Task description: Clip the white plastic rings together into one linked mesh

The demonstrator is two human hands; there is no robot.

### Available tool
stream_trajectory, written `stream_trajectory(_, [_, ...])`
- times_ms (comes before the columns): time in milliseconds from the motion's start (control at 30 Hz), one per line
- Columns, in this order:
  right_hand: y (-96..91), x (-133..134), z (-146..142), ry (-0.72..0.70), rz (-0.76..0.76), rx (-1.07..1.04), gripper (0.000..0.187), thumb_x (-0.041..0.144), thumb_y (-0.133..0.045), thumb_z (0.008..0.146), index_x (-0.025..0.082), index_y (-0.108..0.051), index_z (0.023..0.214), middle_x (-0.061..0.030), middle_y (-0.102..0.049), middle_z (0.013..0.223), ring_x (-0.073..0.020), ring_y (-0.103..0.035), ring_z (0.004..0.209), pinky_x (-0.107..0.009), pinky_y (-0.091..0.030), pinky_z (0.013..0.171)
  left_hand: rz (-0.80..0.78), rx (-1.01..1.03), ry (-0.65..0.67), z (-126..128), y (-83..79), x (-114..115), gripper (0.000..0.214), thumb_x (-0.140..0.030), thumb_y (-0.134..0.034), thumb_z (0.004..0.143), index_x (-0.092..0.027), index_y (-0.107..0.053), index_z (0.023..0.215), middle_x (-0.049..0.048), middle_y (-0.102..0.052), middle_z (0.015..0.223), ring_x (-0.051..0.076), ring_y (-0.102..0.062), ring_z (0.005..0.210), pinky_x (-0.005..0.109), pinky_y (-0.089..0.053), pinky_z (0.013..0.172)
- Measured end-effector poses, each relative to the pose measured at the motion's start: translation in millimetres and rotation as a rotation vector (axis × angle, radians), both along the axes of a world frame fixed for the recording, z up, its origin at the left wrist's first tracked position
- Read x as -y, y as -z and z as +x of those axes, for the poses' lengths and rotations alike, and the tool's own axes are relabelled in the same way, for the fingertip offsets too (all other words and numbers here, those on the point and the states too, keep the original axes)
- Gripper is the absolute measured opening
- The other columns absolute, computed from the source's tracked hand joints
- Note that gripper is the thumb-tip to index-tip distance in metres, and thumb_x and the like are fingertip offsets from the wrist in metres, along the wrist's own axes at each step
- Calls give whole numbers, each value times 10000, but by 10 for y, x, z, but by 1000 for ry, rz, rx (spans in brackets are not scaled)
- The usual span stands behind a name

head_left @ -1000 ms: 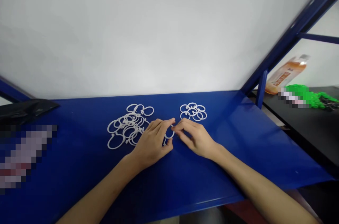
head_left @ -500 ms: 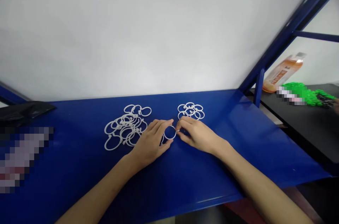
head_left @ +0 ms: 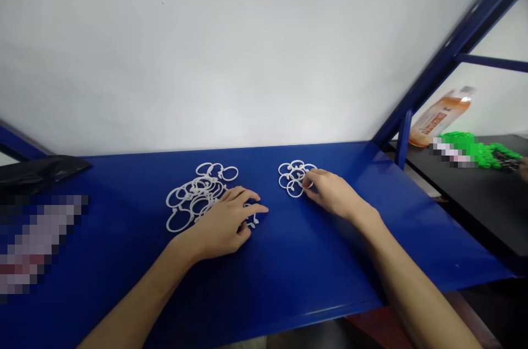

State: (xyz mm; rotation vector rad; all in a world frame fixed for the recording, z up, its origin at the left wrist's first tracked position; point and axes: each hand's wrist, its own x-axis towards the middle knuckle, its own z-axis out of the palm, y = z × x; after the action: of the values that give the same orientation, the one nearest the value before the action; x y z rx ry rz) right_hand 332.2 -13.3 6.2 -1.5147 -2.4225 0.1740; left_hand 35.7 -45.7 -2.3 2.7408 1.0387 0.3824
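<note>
My left hand (head_left: pixel 225 222) rests over the right side of a loose pile of white plastic rings (head_left: pixel 193 187), fingers spread and partly bent. Each ring is thin, with a small knob at its joint. Some rings under and beyond that palm are hidden. To the right, several similar rings overlap in a round cluster (head_left: pixel 285 181). My right hand (head_left: pixel 325 189) is at the cluster's right edge, thumb and index finger closed on a white ring (head_left: pixel 295 197) or one just beside it; the fingers cover part of the cluster.
Both groups lie on a blue metal table (head_left: pixel 289 266) against a white wall. A black plastic bag (head_left: pixel 41 170) and a blurred-out item (head_left: pixel 37 244) are at the left. Beyond a blue post, a black surface holds an orange bottle (head_left: pixel 441 115) and green pieces (head_left: pixel 462 143).
My right hand has carried a white ring away from my left hand, up and right to the cluster. My left hand has let go and drawn back left over the pile.
</note>
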Motion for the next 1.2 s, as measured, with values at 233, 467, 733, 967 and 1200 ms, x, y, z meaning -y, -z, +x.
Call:
stream_trajectory(233, [38, -11, 27, 11, 6, 50, 92, 109, -589, 871, 191, -612, 905, -83, -657, 949, -224, -631, 860, -326, -488, 726, 69, 38, -5, 65, 129, -47, 270, -179, -498, 949, -272, -692, 1113, 47, -642, 1169, 237, -523, 1135, 451, -428, 1023])
stream_trajectory(467, [-77, 92, -167, -64, 99, -126, 109, 118, -522, 920, 186, -599, 958, -76, -651, 961, -205, -613, 864, -338, -492, 776, 134, 200, -145, 129, 166, -83, 136, -253, -563, 955, -213, -670, 1029, 28, -699, 968, 221, -569, 994, 404, -452, 912])
stream_trajectory(733, [141, 330, -639, -255, -251, -618, 94, 286, -584, 951, 209, -596, 1004, -5, -680, 835, -129, -626, 707, -251, -510, 671, -72, 540, -327, 253, 53, 21, 32, -251, -654, 863, -224, -637, 863, -22, -657, 788, 174, -600, 830, 321, -481, 781])
stream_trajectory(967, [206, 333, -655, -319, -79, -610, 120, 260, -538, 986, 200, -634, 948, -25, -676, 845, -137, -624, 727, -256, -488, 658, -384, 679, -372, 234, 69, -25, 203, -354, -682, 854, -251, -644, 1025, -36, -687, 826, 154, -636, 779, 283, -476, 696])
stream_trajectory(1200, [139, 400, -636, -500, 34, -581, 154, 183, -477, 1012, 189, -631, 1010, -58, -678, 912, -159, -608, 810, -286, -505, 730, -139, 652, -312, 246, 131, 5, 27, -212, -664, 851, -235, -670, 841, -35, -690, 783, 177, -627, 853, 315, -484, 787])
